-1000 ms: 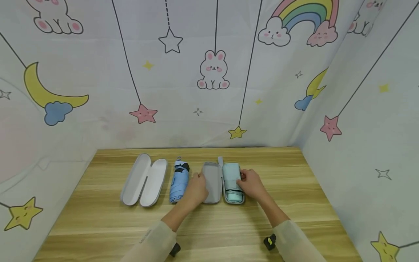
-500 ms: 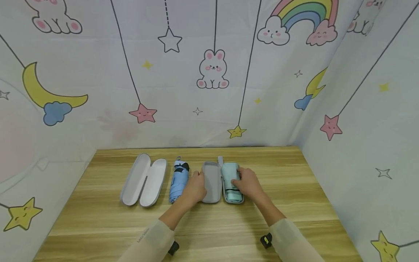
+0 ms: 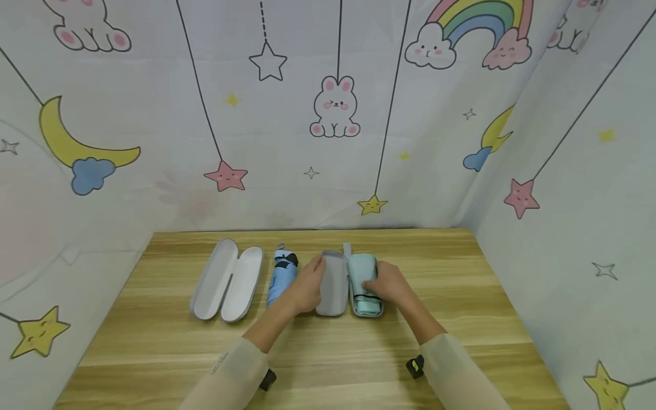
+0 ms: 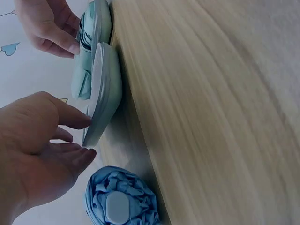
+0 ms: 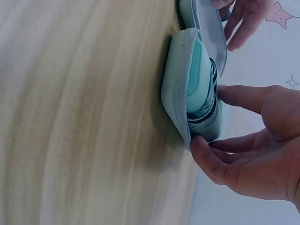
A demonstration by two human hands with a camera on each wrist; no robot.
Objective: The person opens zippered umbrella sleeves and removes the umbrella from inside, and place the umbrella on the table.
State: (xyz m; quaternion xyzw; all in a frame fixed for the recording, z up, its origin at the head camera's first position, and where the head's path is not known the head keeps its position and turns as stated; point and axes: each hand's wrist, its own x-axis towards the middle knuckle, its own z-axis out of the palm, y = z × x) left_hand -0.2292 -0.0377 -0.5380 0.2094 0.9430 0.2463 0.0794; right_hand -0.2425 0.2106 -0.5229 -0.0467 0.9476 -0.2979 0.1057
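Note:
A pale green zip case lies open; its grey-lined lid (image 3: 332,285) is on the left, its other half (image 5: 180,84) on the right. My left hand (image 3: 306,285) holds the lid's outer edge; in the left wrist view the lid (image 4: 105,93) is tilted off the table, one finger on its rim and others beyond its end. A folded green umbrella (image 3: 363,270) lies in the right half. With the thumb on this umbrella and fingers along the case's outer side, my right hand (image 3: 390,283) grips it. The umbrella's far side is partly hidden by that hand.
A folded blue umbrella (image 3: 282,282) lies left of my left hand, partly covered by it. Further left is an open white hard case (image 3: 242,290). All rest on a wooden table (image 3: 154,353), with a printed curtain (image 3: 277,131) behind and at the sides.
My left hand has shifted up along the lid's left edge, covering more of the blue umbrella. The right thumb has moved further onto the green umbrella.

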